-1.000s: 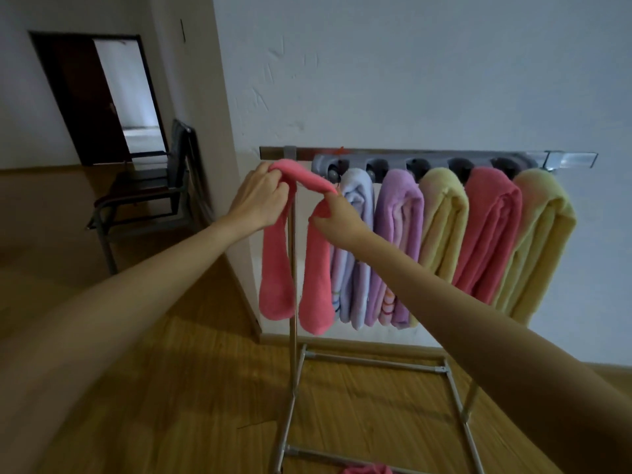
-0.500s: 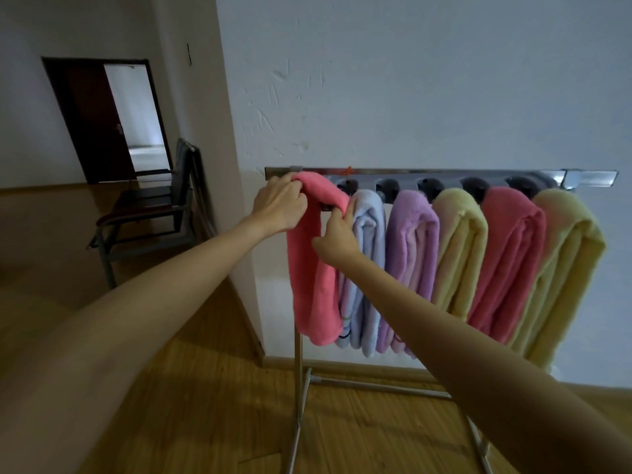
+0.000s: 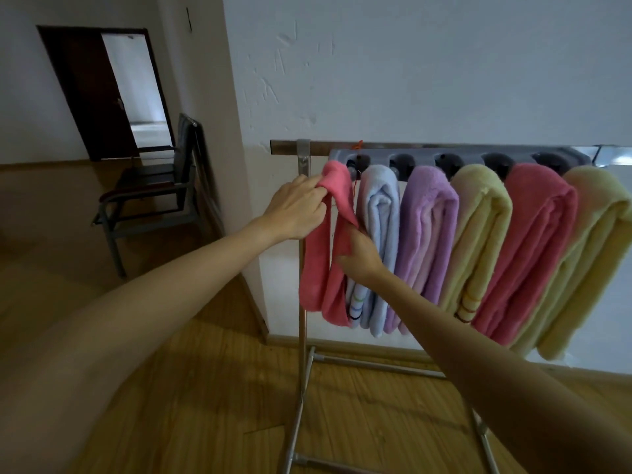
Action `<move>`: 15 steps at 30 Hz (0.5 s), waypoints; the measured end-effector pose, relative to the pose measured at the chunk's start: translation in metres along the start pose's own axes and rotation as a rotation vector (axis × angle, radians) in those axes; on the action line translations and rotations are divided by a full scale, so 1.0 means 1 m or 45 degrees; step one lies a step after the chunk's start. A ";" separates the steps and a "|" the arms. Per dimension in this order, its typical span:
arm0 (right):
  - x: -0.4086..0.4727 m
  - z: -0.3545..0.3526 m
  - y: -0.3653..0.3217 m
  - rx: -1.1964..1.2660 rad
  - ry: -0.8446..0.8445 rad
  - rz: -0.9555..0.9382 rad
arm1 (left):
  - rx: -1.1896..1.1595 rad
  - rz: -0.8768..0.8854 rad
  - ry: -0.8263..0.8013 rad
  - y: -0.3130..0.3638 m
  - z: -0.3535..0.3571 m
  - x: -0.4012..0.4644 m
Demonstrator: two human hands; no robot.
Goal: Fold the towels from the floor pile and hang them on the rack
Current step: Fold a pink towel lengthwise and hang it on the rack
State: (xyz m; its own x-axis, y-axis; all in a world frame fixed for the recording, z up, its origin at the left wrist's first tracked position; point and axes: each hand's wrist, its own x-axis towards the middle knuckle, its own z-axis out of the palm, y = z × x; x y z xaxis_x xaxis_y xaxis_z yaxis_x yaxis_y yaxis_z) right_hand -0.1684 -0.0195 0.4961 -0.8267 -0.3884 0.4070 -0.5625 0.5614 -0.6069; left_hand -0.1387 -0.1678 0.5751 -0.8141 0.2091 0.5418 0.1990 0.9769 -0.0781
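We count 6 towels on our grey rack (image 3: 458, 155): coral-pink towel (image 3: 328, 268), pale blue towel (image 3: 381, 213) with multicoloured end stripes, lilac towel (image 3: 427, 220). Then yellow towel (image 3: 478, 227) with red-orange bands, second pink towel (image 3: 537, 241), plain yellow towel (image 3: 595, 248).

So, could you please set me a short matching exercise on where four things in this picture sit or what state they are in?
Column one:
1. small pink towel
2. light blue towel
3. lilac towel
4. chair

Column two:
A. between the blue and a yellow towel
B. gripped by both hands
C. by the doorway, left of the rack
D. next right of the small pink towel

Pairs: 1-B, 2-D, 3-A, 4-C
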 end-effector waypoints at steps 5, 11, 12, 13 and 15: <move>-0.010 0.012 0.018 0.020 0.011 -0.128 | -0.173 0.098 0.121 -0.005 0.021 -0.018; -0.015 0.022 0.030 -0.009 0.212 -0.233 | -0.519 -0.042 0.346 -0.004 0.062 -0.071; -0.018 0.025 0.033 -0.015 0.223 -0.244 | -0.592 -0.112 0.370 -0.003 0.072 -0.080; -0.020 0.029 0.035 -0.003 0.230 -0.255 | -0.663 -0.188 0.367 -0.002 0.084 -0.088; -0.025 0.036 0.040 0.053 0.249 -0.255 | -0.770 -0.330 0.282 -0.001 0.111 -0.100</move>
State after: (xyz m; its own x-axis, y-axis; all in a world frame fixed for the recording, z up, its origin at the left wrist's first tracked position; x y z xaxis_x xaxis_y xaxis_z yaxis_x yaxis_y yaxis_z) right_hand -0.1696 -0.0134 0.4372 -0.6871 -0.3378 0.6433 -0.7174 0.4555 -0.5271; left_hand -0.1181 -0.1849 0.4276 -0.7586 -0.1048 0.6430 0.3345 0.7843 0.5225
